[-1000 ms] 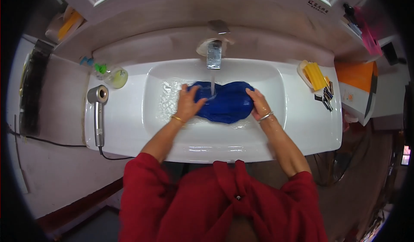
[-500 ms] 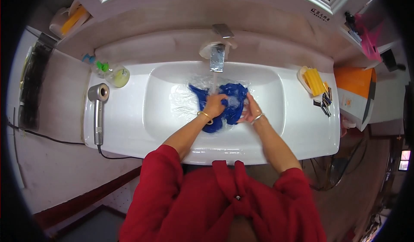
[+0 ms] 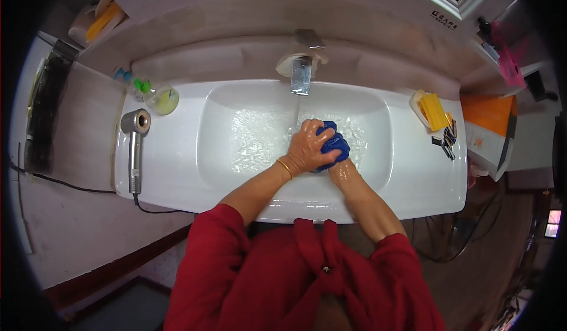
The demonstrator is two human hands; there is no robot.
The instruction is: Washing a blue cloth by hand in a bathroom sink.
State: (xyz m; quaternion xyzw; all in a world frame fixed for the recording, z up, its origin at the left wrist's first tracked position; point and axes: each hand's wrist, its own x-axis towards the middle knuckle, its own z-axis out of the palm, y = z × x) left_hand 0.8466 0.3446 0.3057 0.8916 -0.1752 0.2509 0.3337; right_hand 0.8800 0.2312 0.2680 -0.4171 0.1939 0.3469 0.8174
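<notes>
A wet blue cloth (image 3: 338,148) is squeezed into a compact bundle over the sink basin (image 3: 221,103). My left hand (image 3: 308,147) presses on it from the left, fingers curled over the top. Under and behind the bundle is my right hand (image 3: 341,170); its wrist shows, but its fingers are hidden by the cloth and the other hand. A thin stream of water runs from the square metal faucet (image 3: 300,77) just behind my left hand. Rippling water (image 3: 260,136) covers the basin floor.
On the left ledge lies a silver hair dryer (image 3: 135,148) with a cord, near pump bottles (image 3: 163,100). The right ledge holds a yellow ridged bar (image 3: 434,112) in a dish and several small dark objects (image 3: 447,142). Beyond stands an orange-and-white box (image 3: 487,115).
The blue cloth was spread out in the water and is now gathered into a bundle. My right hand has gone underneath it, and my left hand has closed over the top.
</notes>
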